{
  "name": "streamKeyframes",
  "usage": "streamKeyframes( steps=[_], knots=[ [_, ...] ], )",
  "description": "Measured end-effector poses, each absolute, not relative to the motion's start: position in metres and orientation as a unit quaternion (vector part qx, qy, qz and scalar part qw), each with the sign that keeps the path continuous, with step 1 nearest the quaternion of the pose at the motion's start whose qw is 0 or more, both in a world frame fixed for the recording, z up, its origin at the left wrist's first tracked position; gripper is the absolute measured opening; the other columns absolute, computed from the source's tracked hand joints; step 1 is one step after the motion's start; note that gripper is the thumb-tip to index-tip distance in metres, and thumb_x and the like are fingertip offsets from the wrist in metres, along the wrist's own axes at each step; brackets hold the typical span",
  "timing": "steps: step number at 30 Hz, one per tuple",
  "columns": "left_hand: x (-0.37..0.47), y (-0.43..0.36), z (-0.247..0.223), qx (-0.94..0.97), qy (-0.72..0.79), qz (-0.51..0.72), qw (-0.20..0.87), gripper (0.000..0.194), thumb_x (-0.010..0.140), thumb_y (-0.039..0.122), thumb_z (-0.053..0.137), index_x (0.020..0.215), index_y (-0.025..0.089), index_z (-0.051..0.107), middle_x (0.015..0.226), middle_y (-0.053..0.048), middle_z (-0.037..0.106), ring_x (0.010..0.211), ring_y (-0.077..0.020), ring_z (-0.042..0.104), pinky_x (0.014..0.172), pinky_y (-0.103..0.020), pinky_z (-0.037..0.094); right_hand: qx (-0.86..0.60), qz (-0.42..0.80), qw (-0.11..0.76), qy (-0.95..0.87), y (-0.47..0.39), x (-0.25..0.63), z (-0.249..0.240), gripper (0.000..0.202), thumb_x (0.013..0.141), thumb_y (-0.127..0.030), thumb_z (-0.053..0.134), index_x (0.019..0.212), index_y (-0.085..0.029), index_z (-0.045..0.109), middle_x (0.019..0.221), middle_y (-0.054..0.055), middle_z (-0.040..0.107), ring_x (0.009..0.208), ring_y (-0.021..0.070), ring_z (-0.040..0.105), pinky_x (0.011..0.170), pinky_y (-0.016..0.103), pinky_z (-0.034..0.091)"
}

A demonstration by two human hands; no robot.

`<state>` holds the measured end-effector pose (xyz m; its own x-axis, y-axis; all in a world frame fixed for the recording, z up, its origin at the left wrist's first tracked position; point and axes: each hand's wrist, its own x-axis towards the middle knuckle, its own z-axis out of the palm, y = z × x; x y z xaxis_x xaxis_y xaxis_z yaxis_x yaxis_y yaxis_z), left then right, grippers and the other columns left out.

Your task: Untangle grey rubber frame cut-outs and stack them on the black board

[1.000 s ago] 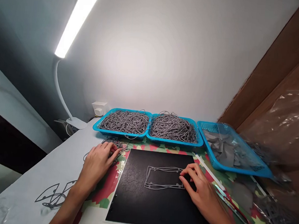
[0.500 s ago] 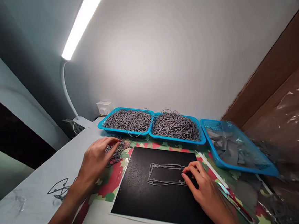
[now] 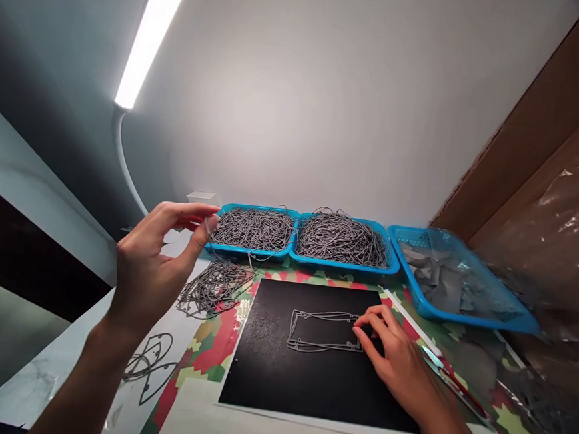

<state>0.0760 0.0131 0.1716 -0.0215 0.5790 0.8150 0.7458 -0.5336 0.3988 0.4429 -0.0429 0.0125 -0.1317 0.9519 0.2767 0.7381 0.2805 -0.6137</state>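
Left hand (image 3: 153,260), now lifted clear of the tangled grey-strip heap (image 3: 213,290), thumb near fingertips, contents indistinguishable; right hand (image 3: 387,342), grip unclear, alone attends the right end of thin grey rectangular frames (image 3: 322,346) on the flat black board (image 3: 301,385).

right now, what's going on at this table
A person's right hand is at the right end of thin grey frame pieces lying on a black board. The left hand hovers near a blue basket of grey strands; whether it holds anything is hard to tell. A tangled grey pile lies left of the board.
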Motion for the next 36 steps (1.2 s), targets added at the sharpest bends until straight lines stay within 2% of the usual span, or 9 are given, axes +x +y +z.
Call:
streamKeyframes(
  steps=[3,6,9,12,15,18,24,30,36],
  knots=[
    [0.094,0.006,0.165,-0.717,-0.432,-0.542,-0.075,0.012,0.105,0.036,0.076,0.114,0.028,0.079,0.108,-0.001,0.078,0.097,-0.0206,0.077,0.096,-0.039,0.065,-0.561,0.229,0.344,-0.717,-0.047,0.438,0.024,0.029,0.115,-0.052,0.053,0.109,-0.028,0.070,0.121,0.007,0.065,0.097,0.0214,0.070,0.084,0.035,0.058],
    [0.117,-0.001,0.151,-0.740,-0.364,-0.514,-0.235,0.013,0.106,0.035,0.074,0.112,0.024,0.080,0.103,-0.004,0.077,0.089,-0.0189,0.076,0.081,-0.033,0.067,-0.515,0.337,0.374,-0.694,-0.053,0.431,0.034,0.039,0.113,-0.061,0.054,0.127,-0.029,0.072,0.127,0.008,0.067,0.101,0.0216,0.068,0.088,0.035,0.059],
    [0.141,-0.007,0.135,-0.753,-0.302,-0.481,-0.333,0.010,0.107,0.029,0.075,0.109,0.025,0.083,0.103,-0.005,0.077,0.090,-0.0177,0.074,0.076,-0.028,0.062,-0.432,0.469,0.379,-0.670,-0.056,0.423,0.034,0.059,0.114,-0.068,0.046,0.160,-0.033,0.057,0.144,0.011,0.066,0.108,0.0209,0.070,0.098,0.039,0.060],
    [0.161,-0.014,0.123,-0.751,-0.260,-0.452,-0.404,0.011,0.107,0.025,0.075,0.111,0.026,0.085,0.102,-0.005,0.078,0.092,-0.0168,0.071,0.075,-0.025,0.058,-0.318,0.592,0.356,-0.649,-0.058,0.415,0.028,0.072,0.111,-0.074,0.048,0.173,-0.037,0.042,0.159,0.013,0.060,0.119,0.0219,0.072,0.100,0.039,0.061],
    [0.175,-0.019,0.114,-0.733,-0.267,-0.421,-0.463,0.013,0.109,0.026,0.073,0.114,0.025,0.085,0.104,-0.005,0.080,0.089,-0.0165,0.073,0.075,-0.025,0.058,-0.243,0.693,0.270,-0.623,-0.061,0.409,0.029,0.071,0.101,-0.067,0.075,0.161,-0.031,0.059,0.148,0.013,0.070,0.116,0.0220,0.076,0.094,0.034,0.062],
    [0.175,-0.021,0.107,-0.697,-0.288,-0.412,-0.511,0.014,0.109,0.029,0.073,0.116,0.023,0.084,0.106,-0.006,0.080,0.086,-0.0156,0.074,0.072,-0.024,0.059,-0.261,0.740,0.213,-0.581,-0.061,0.408,0.036,0.050,0.102,-0.062,0.077,0.127,-0.019,0.079,0.113,0.010,0.082,0.085,0.0156,0.078,0.078,0.027,0.062],
    [0.136,-0.024,0.081,-0.648,-0.350,-0.341,-0.584,0.021,0.105,0.041,0.077,0.114,0.021,0.078,0.103,-0.006,0.079,0.093,-0.0192,0.076,0.083,-0.029,0.063,-0.366,0.731,0.165,-0.552,-0.061,0.433,0.049,0.048,0.098,-0.063,0.079,0.115,-0.019,0.071,0.078,-0.004,0.071,0.053,0.0083,0.062,0.054,0.021,0.052],
    [0.111,-0.041,0.041,-0.659,-0.387,-0.269,-0.586,0.040,0.111,0.056,0.060,0.124,0.020,0.071,0.113,-0.012,0.081,0.098,-0.0229,0.077,0.088,-0.036,0.064,-0.450,0.685,0.189,-0.541,-0.070,0.458,0.043,0.045,0.095,-0.059,0.084,0.111,-0.020,0.068,0.079,-0.005,0.066,0.054,0.0065,0.056,0.050,0.018,0.047],
    [0.119,-0.048,0.044,-0.683,-0.472,-0.248,-0.500,0.033,0.107,0.053,0.065,0.118,0.023,0.071,0.092,-0.004,0.081,0.077,-0.0192,0.075,0.067,-0.029,0.061,-0.510,0.597,0.200,-0.587,-0.072,0.460,0.042,0.045,0.098,-0.063,0.079,0.111,-0.020,0.072,0.074,-0.004,0.057,0.062,0.0104,0.051,0.047,0.018,0.045]
  ],
)
